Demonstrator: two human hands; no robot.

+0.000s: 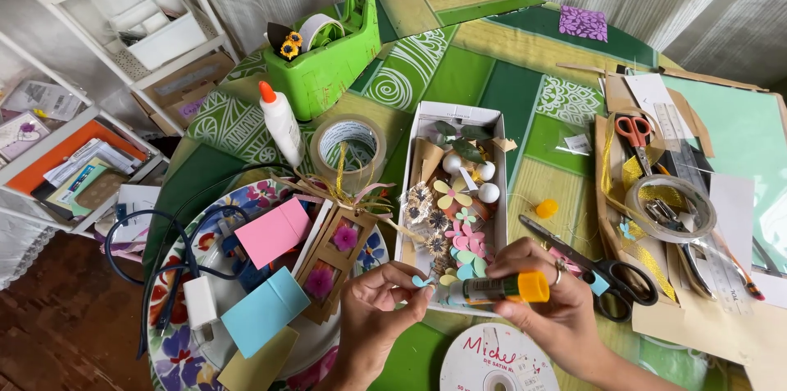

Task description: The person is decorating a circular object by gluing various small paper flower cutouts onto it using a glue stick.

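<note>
My right hand (548, 301) holds a glue stick (492, 289) with an orange cap. My left hand (373, 309) pinches a small blue paper piece (421, 282) at its tip, over the white box (426, 125) of paper flowers (464, 237).

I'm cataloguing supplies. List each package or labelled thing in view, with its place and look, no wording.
Glue stick: right hand, labelled tube, orange cap.
Glue bottle: left of the tape roll, white, orange tip.
Ribbon spool: near table edge, round white label.
Cardboard box: table centre, long, white, holding paper flowers.
Small bag: right of box, clear, white label.
</note>
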